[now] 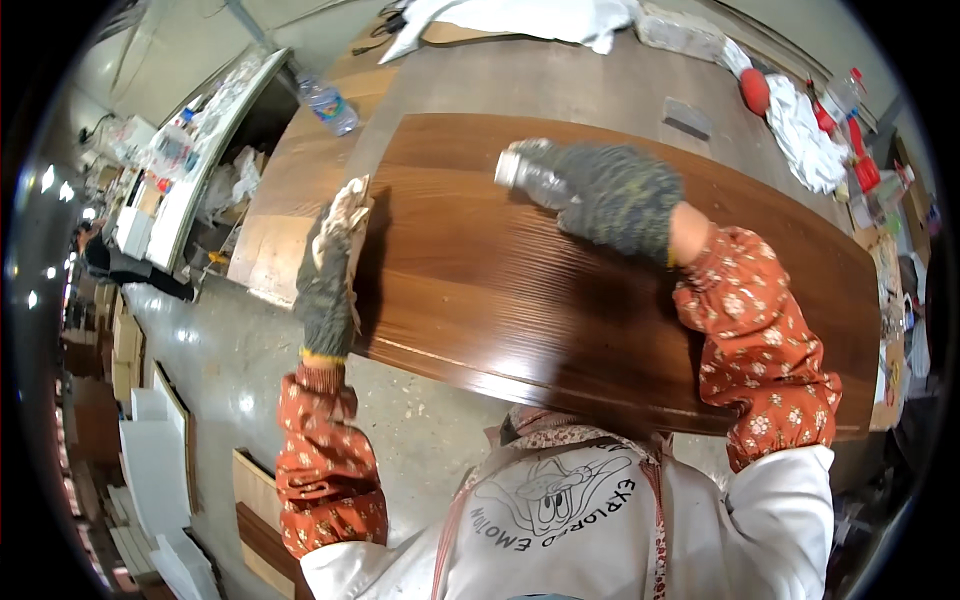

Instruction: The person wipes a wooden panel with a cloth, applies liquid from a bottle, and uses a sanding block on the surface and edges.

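Observation:
A long, glossy brown wooden panel (470, 280) lies across the bench in front of me, with wood grain and a dark shadow on its surface. Over its far half is my right hand (620, 195), in a dark grey-green knitted glove, its fingers closed round a small whitish, shiny block-like thing (530, 177) that is blurred. My left hand (328, 290), gloved alike, is at the panel's left end. Its fingers are bent round a crumpled, stained off-white rag (342, 218), which partly hides them. Both forearms wear orange flowered sleeves.
A clear plastic bottle (328, 106) stands at the bench's far left. Toward the far right are a small grey flat piece (687, 118), a red ball-like thing (754, 92), white cloth (805, 140) and a red-capped bottle (840, 98). A cluttered white shelf (205, 150) stands left.

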A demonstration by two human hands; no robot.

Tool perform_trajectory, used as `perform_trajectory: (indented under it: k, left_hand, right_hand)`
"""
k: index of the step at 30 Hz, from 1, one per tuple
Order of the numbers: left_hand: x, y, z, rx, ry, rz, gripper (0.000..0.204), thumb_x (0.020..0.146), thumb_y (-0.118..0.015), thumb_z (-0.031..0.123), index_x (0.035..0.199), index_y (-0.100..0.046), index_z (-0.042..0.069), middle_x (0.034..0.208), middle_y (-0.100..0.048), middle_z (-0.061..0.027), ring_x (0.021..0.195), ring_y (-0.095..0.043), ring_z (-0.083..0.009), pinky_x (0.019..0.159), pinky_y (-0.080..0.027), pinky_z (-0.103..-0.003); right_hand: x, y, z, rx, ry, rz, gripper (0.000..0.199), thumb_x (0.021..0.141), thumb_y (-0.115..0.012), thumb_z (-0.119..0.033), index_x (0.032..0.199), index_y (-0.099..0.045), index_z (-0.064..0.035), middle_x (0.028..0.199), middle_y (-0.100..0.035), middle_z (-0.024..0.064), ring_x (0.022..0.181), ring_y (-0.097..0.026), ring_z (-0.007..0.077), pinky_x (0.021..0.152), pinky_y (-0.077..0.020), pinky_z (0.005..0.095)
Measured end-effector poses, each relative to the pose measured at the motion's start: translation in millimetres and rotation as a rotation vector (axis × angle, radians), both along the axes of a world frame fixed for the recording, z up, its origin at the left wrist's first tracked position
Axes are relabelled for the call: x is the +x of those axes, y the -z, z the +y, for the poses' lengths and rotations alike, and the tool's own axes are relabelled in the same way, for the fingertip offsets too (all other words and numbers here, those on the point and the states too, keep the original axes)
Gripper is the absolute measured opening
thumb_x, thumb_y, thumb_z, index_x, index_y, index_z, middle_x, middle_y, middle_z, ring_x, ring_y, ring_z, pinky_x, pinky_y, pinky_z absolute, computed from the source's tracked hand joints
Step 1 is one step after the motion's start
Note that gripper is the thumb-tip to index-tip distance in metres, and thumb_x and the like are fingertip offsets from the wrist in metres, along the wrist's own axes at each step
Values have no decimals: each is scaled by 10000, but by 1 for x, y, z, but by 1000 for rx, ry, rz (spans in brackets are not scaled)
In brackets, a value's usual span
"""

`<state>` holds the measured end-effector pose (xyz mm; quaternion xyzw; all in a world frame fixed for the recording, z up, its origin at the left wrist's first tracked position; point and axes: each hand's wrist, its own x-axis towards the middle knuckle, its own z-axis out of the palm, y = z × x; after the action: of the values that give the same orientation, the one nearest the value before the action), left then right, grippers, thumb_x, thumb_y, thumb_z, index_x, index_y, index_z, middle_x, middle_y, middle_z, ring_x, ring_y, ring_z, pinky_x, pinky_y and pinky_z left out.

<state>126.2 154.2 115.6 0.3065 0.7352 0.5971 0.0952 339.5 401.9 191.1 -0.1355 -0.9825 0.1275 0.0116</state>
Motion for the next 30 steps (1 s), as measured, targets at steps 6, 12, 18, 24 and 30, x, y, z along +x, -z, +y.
perform_trajectory:
  k: [6,12,18,24,30]
  left_hand:
    - [-4,21,66,-439,32,1100,309,965,-511,244,1194,-591,52,1227,-581,-191,1107,-559,-357,918,-447,-424]
    - [174,9,111,-250,748,1222,454,936,-501,193,1366,-476,51,1321,-548,-133,1222,-526,-267,1036,-410,-409]
    - [131,-34,170,-1034,316,551,399,1005,-402,349,1177,-564,28,1243,-599,-102,1058,-600,-247,933,-455,-357]
    - [116,10,157,-553,497,1064,409,979,-444,150,1381,-428,76,1347,-487,-122,1183,-500,-261,1017,-399,-390]
    - [313,46,163,52,1134,591,416,992,-398,305,1293,-497,35,1222,-563,-180,1027,-608,-251,814,-545,-378]
  right_hand:
    - [113,6,33,-169,231,606,552,825,-660,-262,1331,-510,-100,1118,-633,207,979,-627,353,851,-502,398]
    - [213,5,29,-32,678,528,714,725,-789,-179,1365,-486,-91,1209,-616,170,1085,-619,294,937,-492,359]
    - [292,35,35,-38,647,536,631,770,-761,-200,1346,-513,-137,1207,-633,129,1066,-633,300,909,-506,377]
    - [329,38,40,-215,681,552,718,722,-755,-12,1376,-474,-107,1309,-578,139,1186,-576,278,1000,-466,370]
    - [348,44,42,29,835,584,607,766,-788,-206,1312,-539,-113,1187,-647,132,1028,-650,283,855,-528,363]
